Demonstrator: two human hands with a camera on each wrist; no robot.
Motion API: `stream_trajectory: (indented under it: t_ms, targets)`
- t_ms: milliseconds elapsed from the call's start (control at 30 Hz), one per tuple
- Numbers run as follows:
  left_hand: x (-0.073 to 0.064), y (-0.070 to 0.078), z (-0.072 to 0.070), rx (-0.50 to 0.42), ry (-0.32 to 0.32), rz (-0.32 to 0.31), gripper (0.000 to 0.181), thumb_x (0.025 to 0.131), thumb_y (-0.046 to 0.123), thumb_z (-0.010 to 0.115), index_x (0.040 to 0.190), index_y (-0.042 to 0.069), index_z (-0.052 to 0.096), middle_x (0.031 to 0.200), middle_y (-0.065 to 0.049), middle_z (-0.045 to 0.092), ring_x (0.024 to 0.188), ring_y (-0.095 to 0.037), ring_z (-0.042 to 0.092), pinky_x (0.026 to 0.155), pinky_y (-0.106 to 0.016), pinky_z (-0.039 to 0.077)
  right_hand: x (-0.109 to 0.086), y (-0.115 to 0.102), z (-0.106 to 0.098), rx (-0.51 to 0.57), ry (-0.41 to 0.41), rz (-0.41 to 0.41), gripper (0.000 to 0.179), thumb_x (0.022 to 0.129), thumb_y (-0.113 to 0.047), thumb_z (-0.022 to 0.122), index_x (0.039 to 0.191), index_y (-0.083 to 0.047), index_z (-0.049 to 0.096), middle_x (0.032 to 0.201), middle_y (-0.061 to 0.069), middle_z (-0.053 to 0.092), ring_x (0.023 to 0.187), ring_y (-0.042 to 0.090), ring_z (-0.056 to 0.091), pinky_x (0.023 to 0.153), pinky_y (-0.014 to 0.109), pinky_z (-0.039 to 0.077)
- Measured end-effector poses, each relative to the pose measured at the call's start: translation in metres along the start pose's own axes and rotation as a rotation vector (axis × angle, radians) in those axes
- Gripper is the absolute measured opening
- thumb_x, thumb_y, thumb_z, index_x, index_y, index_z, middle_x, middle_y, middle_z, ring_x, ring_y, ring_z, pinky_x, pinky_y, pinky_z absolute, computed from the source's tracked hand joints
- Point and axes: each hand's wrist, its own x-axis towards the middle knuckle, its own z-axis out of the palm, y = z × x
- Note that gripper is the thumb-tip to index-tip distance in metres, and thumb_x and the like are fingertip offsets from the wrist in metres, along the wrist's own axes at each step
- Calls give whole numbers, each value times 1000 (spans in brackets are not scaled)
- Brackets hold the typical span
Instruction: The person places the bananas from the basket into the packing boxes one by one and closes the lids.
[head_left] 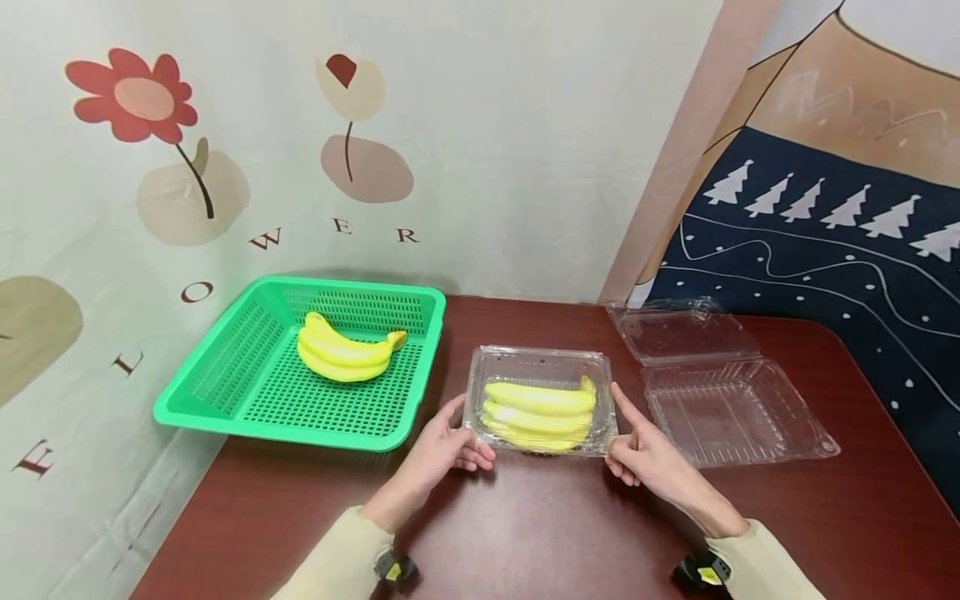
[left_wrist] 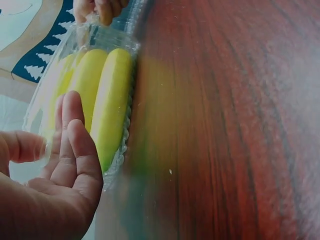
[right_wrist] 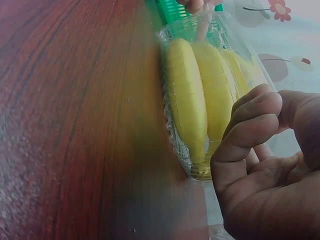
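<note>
Clear box (head_left: 540, 367): held right of the green basket (head_left: 330, 408), bananas (head_left: 540, 410) inside.
Hands: box ends pinched by left hand (head_left: 444, 450) and right hand (head_left: 647, 457).
Open container (head_left: 731, 408): laid farther right of the basket.

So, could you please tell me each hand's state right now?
Left hand: holding the clear box, left side.
Right hand: holding that clear box, right side.

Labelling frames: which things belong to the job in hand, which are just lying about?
Job (likely):
Clear rectangular plastic box (held)
Curved yellow bananas inside

Lying about (untouched, possibly related):
Green rectangular plastic basket
Its yellow banana bunch
Open clear plastic clamshell
</note>
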Motion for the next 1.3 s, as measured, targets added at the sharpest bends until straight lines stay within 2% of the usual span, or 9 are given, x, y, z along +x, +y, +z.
stream_trajectory:
  t_ms: [133, 400, 600, 767, 933, 1133, 1300]
  targets:
    - [-1, 0, -1, 4, -27, -5, 71, 94, -3, 48, 161, -3, 23, 85, -20, 75, 73, -22, 75, 65, -25, 56, -1, 0, -1, -7, 1, 12, 92, 95, 8, 52, 165, -5, -6, 65, 4, 55, 50, 10, 48, 45, 22, 42]
    - [0, 2, -1, -8, -76, -5, 73, 95, -7, 45, 163, 0, 18, 87, -25, 75, 72, -23, 76, 63, -26, 58, -1, 1, -2, -30, 30, 11, 92, 94, 9, 52, 166, -6, -3, 63, 3, 55, 49, 9, 48, 44, 21, 42]
    - [1, 1, 1, -5, -46, 15, 74, 92, -8, 44, 162, 1, 21, 84, -25, 75, 69, -22, 76, 61, -25, 57, 1, 0, -2, -39, 35, 14, 93, 93, 9, 52, 166, -7, -4, 63, 4, 54, 48, 10, 47, 44, 23, 41]
    - [1, 0, 1, 11, -41, 24, 79, 93, -7, 44, 165, 3, 13, 84, -24, 75, 72, -24, 76, 64, -28, 60, 2, -1, -4, -57, 39, 26, 93, 93, 9, 52, 166, -7, -3, 62, 4, 55, 48, 10, 48, 43, 24, 42]
    - [3, 0, 0, 30, -42, 44, 85, 96, -7, 45, 168, 12, 4, 85, -25, 75, 75, -28, 77, 68, -33, 62, 5, 0, -6, -71, 39, 36, 91, 93, 8, 52, 166, -7, -1, 63, 4, 56, 49, 10, 48, 44, 24, 43]
    - [3, -2, 0, 45, -41, 58, 86, 95, -8, 45, 168, 15, 6, 84, -25, 75, 74, -30, 77, 65, -31, 60, 5, 3, -5, -75, 51, 37, 89, 95, 8, 51, 166, -6, -1, 63, 4, 56, 49, 9, 49, 44, 23, 43]
    - [1, -7, -1, 83, -26, 72, 84, 96, -5, 44, 168, 16, 6, 83, -23, 75, 74, -32, 76, 64, -33, 61, 4, 4, 0, -28, 63, 30, 84, 99, 6, 46, 166, -7, -2, 67, 10, 61, 53, 13, 58, 49, 27, 52]
